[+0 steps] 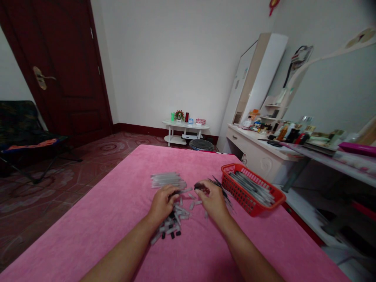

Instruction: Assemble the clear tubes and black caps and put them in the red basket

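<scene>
A pink-covered table (188, 254) is supporting the whole arrangement; a tug on its cloth from either forearm would probably be shifting everything on it. A red basket (238, 196) is standing at the table's right edge, slanting across it. A knock from the right arm could be pushing it over that edge and spilling the grey tubes (252, 188) that are filling it.

The left hand (163, 201) is curling above the near heap, thumb and forefinger almost meeting; a slim pale piece is showing beside the fingertips, but whether it is being held cannot be told. The right hand (212, 197) is reaching in just left of the basket, its fingertips lying close together near something dark; blur is hiding whether they are gripping it.

The row of clear tubes (167, 180) is lying just beyond the left hand, where brushing knuckles could be rolling it apart. Thin dark rods (225, 192) are lying between the right hand and the basket; a sideways wrist movement could be scattering them. Short clear pieces (182, 213) are heaping beneath the left hand and straying between the two hands, so a lowering wrist could be spreading them. Black caps (178, 233), the smallest items, are lying at the heap's near side, risking loss beneath a sliding forearm.
</scene>
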